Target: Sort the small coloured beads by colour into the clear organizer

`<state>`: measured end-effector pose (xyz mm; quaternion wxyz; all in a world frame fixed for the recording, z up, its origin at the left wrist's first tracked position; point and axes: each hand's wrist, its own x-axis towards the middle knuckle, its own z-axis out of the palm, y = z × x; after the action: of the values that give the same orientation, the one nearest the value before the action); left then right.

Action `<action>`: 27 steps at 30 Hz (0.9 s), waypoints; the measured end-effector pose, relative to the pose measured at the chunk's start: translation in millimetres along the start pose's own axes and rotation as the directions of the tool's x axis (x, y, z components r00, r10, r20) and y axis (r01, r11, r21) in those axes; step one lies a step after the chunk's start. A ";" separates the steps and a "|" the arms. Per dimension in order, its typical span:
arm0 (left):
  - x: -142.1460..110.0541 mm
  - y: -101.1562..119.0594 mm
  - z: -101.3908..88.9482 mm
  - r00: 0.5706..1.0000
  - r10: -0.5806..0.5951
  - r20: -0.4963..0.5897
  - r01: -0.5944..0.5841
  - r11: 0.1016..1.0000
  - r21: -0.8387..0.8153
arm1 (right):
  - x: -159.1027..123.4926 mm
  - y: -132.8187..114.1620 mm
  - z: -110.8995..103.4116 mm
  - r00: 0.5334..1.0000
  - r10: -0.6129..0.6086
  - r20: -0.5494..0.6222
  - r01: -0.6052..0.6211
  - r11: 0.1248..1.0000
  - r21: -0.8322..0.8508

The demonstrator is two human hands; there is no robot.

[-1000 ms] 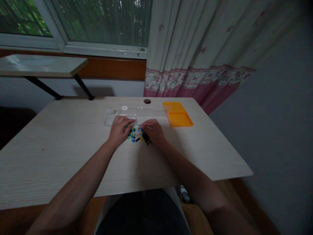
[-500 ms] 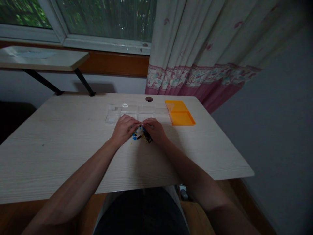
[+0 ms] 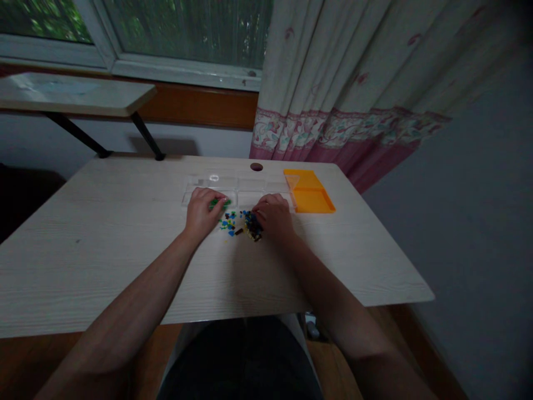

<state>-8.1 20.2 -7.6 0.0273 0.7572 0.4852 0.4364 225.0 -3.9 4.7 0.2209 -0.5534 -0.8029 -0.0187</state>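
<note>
My left hand (image 3: 202, 213) is curled at the front edge of the clear compartment tray (image 3: 237, 194). Small green toy bricks (image 3: 219, 203) show between its thumb and fingers. To its right lies a loose scatter of tiny blue, yellow-green and dark bricks (image 3: 227, 223). A denser heap of dark, blue and tan bricks (image 3: 252, 226) sits beside my right hand (image 3: 275, 215). The fingers of that hand are bent together at the heap's upper right edge; whatever they pinch is too small to make out.
An orange two-part case (image 3: 310, 191) lies open at the tray's right end. Behind the tray is a round hole (image 3: 256, 166) in the light wood table (image 3: 125, 250). A raised shelf (image 3: 83, 91) on black legs stands at the back left; a curtain (image 3: 308, 111) hangs behind.
My hands moved together until their fingertips met above the bricks, then parted. The left went back left, showing green bricks; the right returned to the heap. The view shifted slightly.
</note>
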 end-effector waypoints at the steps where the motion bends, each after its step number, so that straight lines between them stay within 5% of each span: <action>1: 0.3 -0.2 -0.1 1.000 -0.002 -0.007 0.002 1.000 -0.003 | -0.4 -1.9 -0.8 1.000 -0.012 0.007 0.013 1.000 -0.024; 11: -0.3 2.2 0.4 1.000 -0.016 0.000 0.016 1.000 -0.025 | 0.0 -16.9 -8.5 0.995 -0.047 0.093 0.065 0.976 -0.206; 27: -0.3 3.5 -1.7 1.000 0.000 -0.012 0.000 1.000 -0.024 | -1.8 -21.6 -8.1 0.989 -0.097 0.113 0.124 0.958 -0.260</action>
<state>-6.8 17.4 -5.1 0.0332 0.7541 0.4801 0.4468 208.9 -16.1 16.0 0.1030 -0.5326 -0.8327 -0.1113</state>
